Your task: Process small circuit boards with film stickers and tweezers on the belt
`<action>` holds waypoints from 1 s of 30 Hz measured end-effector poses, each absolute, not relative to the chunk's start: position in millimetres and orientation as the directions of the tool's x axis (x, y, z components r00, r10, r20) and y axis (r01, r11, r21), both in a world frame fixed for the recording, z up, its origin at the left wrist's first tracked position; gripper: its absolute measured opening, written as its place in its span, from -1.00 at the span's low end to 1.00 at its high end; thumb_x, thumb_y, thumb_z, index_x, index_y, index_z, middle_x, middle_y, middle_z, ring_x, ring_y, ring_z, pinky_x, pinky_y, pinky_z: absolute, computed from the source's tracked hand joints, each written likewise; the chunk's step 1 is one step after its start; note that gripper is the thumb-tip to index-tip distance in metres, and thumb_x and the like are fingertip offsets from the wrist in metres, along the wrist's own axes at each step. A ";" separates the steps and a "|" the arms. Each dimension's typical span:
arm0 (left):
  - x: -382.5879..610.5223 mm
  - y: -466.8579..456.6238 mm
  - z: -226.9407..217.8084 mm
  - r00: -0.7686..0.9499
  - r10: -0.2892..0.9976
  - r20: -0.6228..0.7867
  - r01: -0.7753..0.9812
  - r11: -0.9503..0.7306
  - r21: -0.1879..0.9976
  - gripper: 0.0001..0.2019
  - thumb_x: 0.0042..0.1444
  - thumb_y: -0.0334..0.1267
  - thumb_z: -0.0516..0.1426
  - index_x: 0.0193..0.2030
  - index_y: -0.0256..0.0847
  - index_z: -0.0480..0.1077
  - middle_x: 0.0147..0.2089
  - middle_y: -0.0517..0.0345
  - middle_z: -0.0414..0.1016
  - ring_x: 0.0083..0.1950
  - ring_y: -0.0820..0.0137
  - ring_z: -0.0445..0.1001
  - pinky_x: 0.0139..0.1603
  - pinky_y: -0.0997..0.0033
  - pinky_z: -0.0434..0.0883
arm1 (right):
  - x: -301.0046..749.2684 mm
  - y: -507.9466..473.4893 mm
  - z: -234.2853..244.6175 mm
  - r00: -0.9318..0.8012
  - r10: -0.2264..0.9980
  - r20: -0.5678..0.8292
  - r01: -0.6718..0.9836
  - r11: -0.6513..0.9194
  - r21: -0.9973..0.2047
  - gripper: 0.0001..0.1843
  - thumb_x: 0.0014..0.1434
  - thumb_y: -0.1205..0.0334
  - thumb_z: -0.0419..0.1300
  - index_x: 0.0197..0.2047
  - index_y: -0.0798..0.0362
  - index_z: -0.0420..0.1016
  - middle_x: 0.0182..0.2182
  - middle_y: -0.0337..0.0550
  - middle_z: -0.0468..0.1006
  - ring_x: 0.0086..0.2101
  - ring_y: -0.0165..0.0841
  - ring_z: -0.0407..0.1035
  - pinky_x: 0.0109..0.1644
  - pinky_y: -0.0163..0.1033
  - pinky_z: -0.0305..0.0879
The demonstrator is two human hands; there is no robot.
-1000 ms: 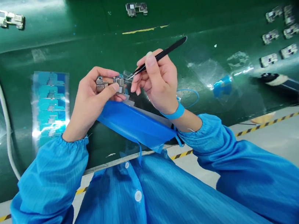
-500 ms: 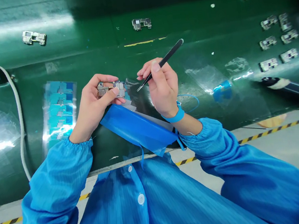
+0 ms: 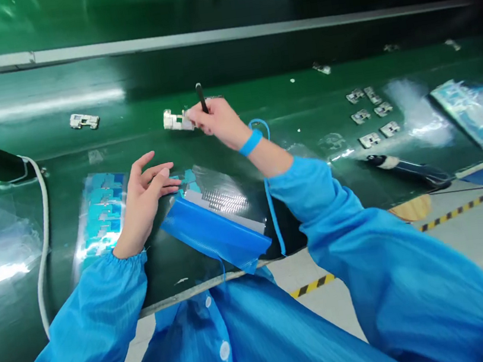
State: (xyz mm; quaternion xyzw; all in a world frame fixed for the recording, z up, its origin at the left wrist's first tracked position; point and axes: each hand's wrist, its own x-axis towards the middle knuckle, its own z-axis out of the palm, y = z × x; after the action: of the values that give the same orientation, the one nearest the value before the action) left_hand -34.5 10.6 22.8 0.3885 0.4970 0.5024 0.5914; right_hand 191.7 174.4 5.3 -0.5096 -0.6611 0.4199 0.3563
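Note:
My right hand [image 3: 215,122] reaches out over the green conveyor belt [image 3: 257,101]. Its fingers are closed on black tweezers [image 3: 201,98] and on a small metal part [image 3: 176,120] held at the fingertips just above the belt. My left hand [image 3: 145,197] hovers open, fingers spread, holding nothing. It is between a sheet of blue stickers [image 3: 103,218] on its left and a blue pouch [image 3: 215,232] with clear film [image 3: 220,193] on its right. A blue wrist strap [image 3: 250,142] with a cord circles my right wrist.
Another metal part [image 3: 84,121] lies on the belt at far left. Several more parts [image 3: 371,115] sit at the right near a black tool [image 3: 406,168]. A second sticker sheet [image 3: 470,113] lies far right. A grey cable [image 3: 44,232] runs down the left.
The metal part went from my left hand to my right, which reached forward over the belt with it and the tweezers. My left hand opened. The camera tilted up.

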 end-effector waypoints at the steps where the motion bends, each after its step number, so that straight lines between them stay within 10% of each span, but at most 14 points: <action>1: -36.5 11.8 22.8 -0.037 0.980 -0.194 -0.184 0.184 0.966 -0.42 0.32 -0.12 0.39 0.39 -0.11 0.34 0.21 -0.02 0.68 -0.13 0.39 0.76 -0.08 0.42 0.68 | 202.7 200.7 7.1 -0.179 0.983 0.046 0.493 0.130 -0.860 -0.69 0.44 0.05 0.36 -0.29 -0.01 0.44 -0.36 -0.20 0.48 -0.30 -0.31 0.34 0.00 -0.11 0.47; 6: -43.0 15.8 22.6 -0.065 0.986 -0.153 -0.145 0.142 0.979 -0.60 0.31 -0.16 0.33 0.23 -0.17 0.46 0.05 0.03 0.72 -0.22 0.43 0.69 -0.19 0.46 0.59 | 265.5 271.7 14.4 -0.114 0.987 -0.115 0.832 0.031 -0.554 -0.67 0.14 0.34 0.57 -0.28 0.05 0.46 -0.38 -0.24 0.44 -0.22 -0.28 0.32 0.12 -0.07 0.40; 13: -40.2 14.0 18.7 -0.021 0.997 -0.076 -0.126 0.072 0.989 -0.71 0.38 -0.10 0.31 0.11 -0.21 0.56 -0.03 -0.02 0.74 -0.24 0.39 0.69 -0.18 0.40 0.61 | 252.8 224.4 27.4 -0.138 0.990 -0.014 0.539 0.064 -0.840 -0.52 0.00 0.29 0.67 -0.36 0.03 0.39 -0.44 -0.34 0.40 -0.37 -0.40 0.28 -0.13 -0.17 0.33; 17: -26.8 8.3 13.6 0.076 0.997 0.002 -0.238 0.016 0.971 -0.50 0.46 0.06 0.29 0.44 0.02 0.45 0.56 -0.02 0.46 0.34 0.20 0.66 0.25 0.25 0.66 | 186.1 134.9 34.1 -0.493 0.870 -0.003 0.129 0.070 -0.989 -0.34 -0.12 -0.12 0.73 -0.32 0.01 0.40 -0.38 -0.31 0.48 -0.34 -0.35 0.39 -0.14 -0.17 0.40; 20: -17.5 6.2 9.0 0.128 0.992 0.020 -0.398 0.033 0.917 -0.51 0.51 0.12 0.22 0.45 0.00 0.48 0.65 0.03 0.34 0.62 0.14 0.40 0.55 0.17 0.48 | 153.8 81.2 36.1 -0.600 0.798 0.045 0.116 0.143 -0.983 -0.44 0.04 -0.15 0.65 -0.18 0.02 0.52 -0.26 -0.23 0.58 -0.31 -0.33 0.39 -0.13 -0.14 0.40; 25: -26.3 11.2 10.8 -0.035 0.999 -0.007 -0.347 -0.006 0.938 -0.57 0.56 0.07 0.17 0.31 -0.19 0.56 0.27 -0.11 0.69 0.19 0.27 0.71 0.27 0.26 0.63 | 176.2 54.2 28.7 -0.288 0.936 0.200 0.452 0.317 -0.834 -0.53 0.50 -0.22 0.24 -0.13 -0.01 0.76 -0.24 -0.09 0.54 -0.16 -0.19 0.42 0.02 -0.02 0.37; 30: -45.7 12.8 19.1 0.279 0.957 -0.084 0.362 -0.023 0.932 -0.66 0.54 -0.14 0.13 0.13 -0.28 0.67 -0.37 0.07 0.69 -0.34 0.31 0.63 -0.24 0.38 0.51 | 209.9 40.7 5.2 -0.216 0.976 -0.016 0.377 0.068 -0.924 -0.26 0.35 -0.52 0.27 -0.24 0.05 0.78 -0.44 -0.14 0.53 -0.37 -0.30 0.42 -0.19 -0.13 0.43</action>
State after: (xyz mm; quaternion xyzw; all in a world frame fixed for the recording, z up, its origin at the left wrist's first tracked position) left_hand -45.7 12.8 19.1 0.6432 0.5125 0.3130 0.4750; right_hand 209.9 40.7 5.2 -0.5242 -0.6455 0.4373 0.3424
